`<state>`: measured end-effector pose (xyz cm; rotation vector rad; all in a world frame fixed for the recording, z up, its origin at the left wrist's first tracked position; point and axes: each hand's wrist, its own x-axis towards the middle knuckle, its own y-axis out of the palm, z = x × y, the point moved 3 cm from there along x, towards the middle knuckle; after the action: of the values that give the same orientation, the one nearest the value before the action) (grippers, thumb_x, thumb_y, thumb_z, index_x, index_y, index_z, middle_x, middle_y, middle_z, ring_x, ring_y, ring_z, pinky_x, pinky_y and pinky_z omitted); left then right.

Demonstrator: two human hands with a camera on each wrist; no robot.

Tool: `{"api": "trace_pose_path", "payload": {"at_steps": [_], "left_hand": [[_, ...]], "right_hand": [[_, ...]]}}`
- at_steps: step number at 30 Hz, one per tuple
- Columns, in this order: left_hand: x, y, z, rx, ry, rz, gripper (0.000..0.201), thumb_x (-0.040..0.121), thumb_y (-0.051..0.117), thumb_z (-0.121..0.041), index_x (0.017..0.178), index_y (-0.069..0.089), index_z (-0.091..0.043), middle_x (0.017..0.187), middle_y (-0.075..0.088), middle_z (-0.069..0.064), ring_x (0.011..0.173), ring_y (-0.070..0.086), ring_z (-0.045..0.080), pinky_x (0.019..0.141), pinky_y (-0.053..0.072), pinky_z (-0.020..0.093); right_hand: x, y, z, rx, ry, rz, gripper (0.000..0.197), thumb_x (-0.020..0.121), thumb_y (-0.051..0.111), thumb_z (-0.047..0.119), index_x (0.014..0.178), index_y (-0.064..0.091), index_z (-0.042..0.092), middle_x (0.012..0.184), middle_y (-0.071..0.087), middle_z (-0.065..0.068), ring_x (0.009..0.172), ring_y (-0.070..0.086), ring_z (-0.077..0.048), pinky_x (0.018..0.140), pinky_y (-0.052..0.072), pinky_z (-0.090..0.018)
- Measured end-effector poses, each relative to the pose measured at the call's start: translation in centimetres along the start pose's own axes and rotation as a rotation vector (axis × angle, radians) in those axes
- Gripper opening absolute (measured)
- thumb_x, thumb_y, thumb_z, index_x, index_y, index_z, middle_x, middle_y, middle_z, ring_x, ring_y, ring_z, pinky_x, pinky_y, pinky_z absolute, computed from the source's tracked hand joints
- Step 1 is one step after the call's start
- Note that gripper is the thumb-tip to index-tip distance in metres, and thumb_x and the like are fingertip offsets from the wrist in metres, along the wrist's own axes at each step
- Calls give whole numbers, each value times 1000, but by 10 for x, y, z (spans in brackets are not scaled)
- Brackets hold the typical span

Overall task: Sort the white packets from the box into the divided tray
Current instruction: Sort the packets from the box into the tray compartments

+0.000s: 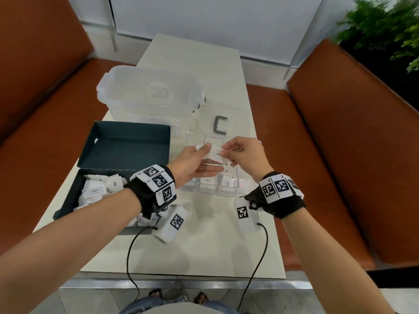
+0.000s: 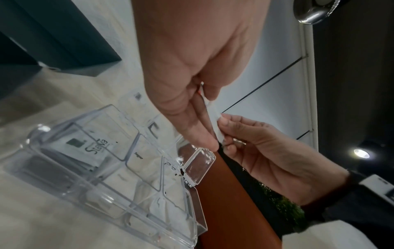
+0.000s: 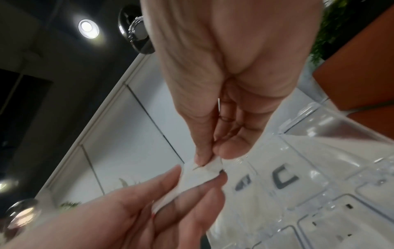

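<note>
Both hands meet above the clear divided tray (image 1: 229, 192). My left hand (image 1: 204, 157) holds white packets (image 1: 214, 153) between thumb and fingers. My right hand (image 1: 224, 150) pinches the right edge of the top packet. The left wrist view shows the packet (image 2: 216, 128) edge-on between my left hand (image 2: 210, 143) and the right hand (image 2: 224, 133). In the right wrist view my right hand (image 3: 210, 157) nips the packet (image 3: 200, 175) corner and the left hand (image 3: 200, 178) supports it underneath. The dark box (image 1: 65, 202) at lower left holds several loose packets (image 1: 97, 189). Tray compartments (image 2: 34, 141) contain a Stevia packet (image 2: 93, 146) and a Sugar packet (image 2: 138, 157).
A large clear lidded container (image 1: 149, 94) stands behind the box, whose lid (image 1: 127, 143) lies open. A grey C-shaped piece (image 1: 220, 124) lies beyond the tray. Orange benches (image 1: 340, 155) flank the white table (image 1: 204, 245). Cables hang from both wrist cameras.
</note>
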<state>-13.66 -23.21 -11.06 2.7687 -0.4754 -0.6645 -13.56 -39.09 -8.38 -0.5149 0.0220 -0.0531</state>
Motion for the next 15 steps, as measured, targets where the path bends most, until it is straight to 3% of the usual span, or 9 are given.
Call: {"api": "trace_pose_path", "payload": {"at_steps": [4, 8, 12, 15], "left_hand": [[2, 4, 4, 90, 6, 3, 36, 104, 40, -35, 111, 64, -9, 101, 75, 11, 87, 74, 22, 71, 60, 27], [6, 2, 8, 157, 16, -56, 30, 103, 46, -27, 109, 66, -6, 100, 74, 10, 79, 71, 20, 67, 59, 25], [10, 3, 12, 270, 15, -86, 25, 99, 54, -22, 106, 66, 0, 83, 66, 9, 64, 62, 17, 59, 56, 23], [14, 9, 13, 351, 38, -88, 20, 95, 62, -25, 91, 65, -6, 71, 62, 4, 56, 60, 14, 54, 55, 22]], "right_hand": [[2, -23, -23, 100, 208, -45, 17, 83, 67, 0, 100, 65, 2, 73, 65, -10, 55, 62, -14, 56, 55, -26], [-7, -24, -39, 207, 383, 37, 10, 84, 59, -9, 91, 59, -3, 79, 62, -17, 56, 67, -23, 54, 57, -28], [-10, -16, -37, 274, 363, 78, 21, 82, 63, -7, 100, 56, 1, 78, 65, -14, 56, 66, -21, 54, 56, -28], [-10, -10, -29, 234, 297, 131, 21, 80, 69, -2, 98, 59, 4, 74, 66, -10, 56, 61, -17, 55, 55, -26]]}}
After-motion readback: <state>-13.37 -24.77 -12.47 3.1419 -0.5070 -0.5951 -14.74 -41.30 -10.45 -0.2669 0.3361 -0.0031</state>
